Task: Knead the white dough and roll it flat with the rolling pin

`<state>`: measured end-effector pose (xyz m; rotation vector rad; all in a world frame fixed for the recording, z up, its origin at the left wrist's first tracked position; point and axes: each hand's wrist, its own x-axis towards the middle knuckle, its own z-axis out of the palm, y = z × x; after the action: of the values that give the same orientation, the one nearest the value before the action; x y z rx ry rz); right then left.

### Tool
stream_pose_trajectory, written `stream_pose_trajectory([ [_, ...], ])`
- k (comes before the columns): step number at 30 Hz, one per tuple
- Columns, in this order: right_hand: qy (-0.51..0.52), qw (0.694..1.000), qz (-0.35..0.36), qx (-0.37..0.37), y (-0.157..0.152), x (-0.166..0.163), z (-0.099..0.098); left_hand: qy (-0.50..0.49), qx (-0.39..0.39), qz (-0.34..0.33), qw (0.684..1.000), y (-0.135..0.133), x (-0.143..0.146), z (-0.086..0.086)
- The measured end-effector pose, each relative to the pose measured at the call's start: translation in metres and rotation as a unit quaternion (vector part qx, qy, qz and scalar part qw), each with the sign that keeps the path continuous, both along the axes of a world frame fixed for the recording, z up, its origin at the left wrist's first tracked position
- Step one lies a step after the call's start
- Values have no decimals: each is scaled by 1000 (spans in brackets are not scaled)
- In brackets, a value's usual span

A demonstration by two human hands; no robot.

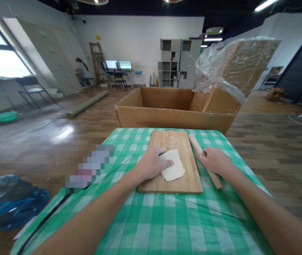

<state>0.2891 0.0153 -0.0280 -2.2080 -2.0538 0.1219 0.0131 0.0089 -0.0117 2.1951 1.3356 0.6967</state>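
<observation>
A flat, pale sheet of dough with uneven edges lies on a wooden cutting board. My left hand grips its left edge, thumb on top and fingers curled at the upper left; the fingertips are partly hidden. To the right of the board, a wooden rolling pin rests at a slant on the green checked tablecloth. Around its middle my right hand is closed. Light flour marks show on the far part of the board.
Beyond the table stands a large open cardboard box, with a plastic-wrapped panel above its right side. A blurred-out flat object with a black cable lies at the table's left edge. A blue plastic bag is on the floor.
</observation>
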Motion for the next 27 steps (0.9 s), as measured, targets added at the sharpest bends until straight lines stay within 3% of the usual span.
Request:
stream_pose_trajectory([
  [4, 7, 1000, 4, 0, 1, 0, 1, -206, -64, 16, 976, 1, 8, -4],
  [9, 104, 988, 14, 114, -8, -6, 13, -473, -212, 3, 855, 3, 19, -9],
  [12, 322, 933, 122, 106, -18, -23, 16, -531, -264, -22, 805, -3, 23, -7],
  [15, 486, 851, 197, -11, -28, -47, 13, -551, -292, -66, 779, -11, 26, -6],
  [17, 501, 841, 203, 6, -33, -60, 10, -552, -293, -86, 776, -13, 27, -7],
  [20, 466, 859, 208, 49, -36, -68, 9, -535, -264, -55, 800, -11, 24, -10],
  [24, 416, 884, 207, 47, -37, -62, 22, -485, -235, -31, 842, -3, 15, -13],
  [27, 363, 904, 217, 66, -30, -60, 32, -487, -232, -39, 841, -1, 13, -10],
])
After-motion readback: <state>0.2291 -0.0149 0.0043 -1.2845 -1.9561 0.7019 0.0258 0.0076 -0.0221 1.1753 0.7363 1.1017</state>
